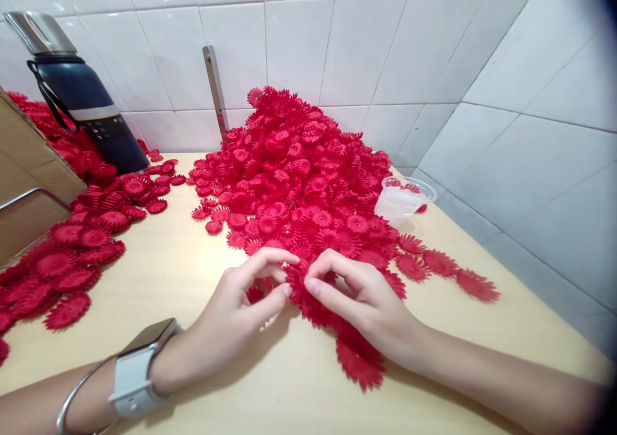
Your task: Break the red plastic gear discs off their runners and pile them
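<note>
At the near edge of a large heap of red fabric flowers (308, 184), my two hands face each other. A red flower (295, 282) is between their fingertips. My left hand (241, 297), with a watch (143, 358) at the wrist, is closed with thumb and index finger at the flower's left side. On the other side, my right hand (369, 303) pinches it between thumb and index finger. The flower's middle is partly covered by fingers. Several other flowers (359, 358) lie on the table below and beside my right hand.
A dark blue thermos (99, 107) stands at the back left among more red flowers (62, 258), near a cardboard box (33, 178). A clear plastic cup (402, 200) lies right of the heap. A metal strip (214, 91) leans on the tiled wall (299, 43). The table (193, 338) is pale.
</note>
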Tool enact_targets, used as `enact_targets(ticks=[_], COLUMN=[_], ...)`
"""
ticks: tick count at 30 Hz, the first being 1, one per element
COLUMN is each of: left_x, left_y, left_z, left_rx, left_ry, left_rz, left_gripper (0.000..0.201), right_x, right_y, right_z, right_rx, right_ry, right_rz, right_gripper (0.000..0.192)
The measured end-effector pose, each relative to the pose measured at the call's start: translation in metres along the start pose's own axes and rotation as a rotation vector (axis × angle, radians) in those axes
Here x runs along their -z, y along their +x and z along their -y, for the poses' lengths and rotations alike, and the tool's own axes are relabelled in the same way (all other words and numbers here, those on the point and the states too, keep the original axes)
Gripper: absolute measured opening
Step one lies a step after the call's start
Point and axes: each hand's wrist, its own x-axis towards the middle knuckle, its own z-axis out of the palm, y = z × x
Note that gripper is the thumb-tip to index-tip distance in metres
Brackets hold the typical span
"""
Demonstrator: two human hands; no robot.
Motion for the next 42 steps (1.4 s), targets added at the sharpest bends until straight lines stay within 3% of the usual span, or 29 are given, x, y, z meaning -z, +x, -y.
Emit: enact_targets(ticks=[7, 23, 38, 42], left_x=[-0.0018, 0.0010, 0.0031, 0.0035], left_y=[-0.0005, 0.0057, 0.0068, 0.0061], left_z=[-0.0049, 0.0013, 0.0024, 0.0040], left_rx=[-0.003, 0.126, 0.109, 0.093], left_ry=[0.013, -0.187, -0.227, -0.170], left_rz=[0.099, -0.109, -0.157, -0.182], left_gripper=[0.024, 0.016, 0.022, 0.021], right_x=[-0.0017, -0.0011, 0.0009, 0.0021], right_y=[0.0008, 0.0005, 0.0040, 0.0063], right_z=[0.0007, -0.0013, -0.0065, -0.0062], right_rx=[0.039, 0.007, -0.057, -0.080], right_ry=[-0.099, 0.003, 0.131, 0.141], right_rz=[0.043, -0.065, -0.367, -0.522], right_gripper=[0.012, 0.011, 0.011, 0.014])
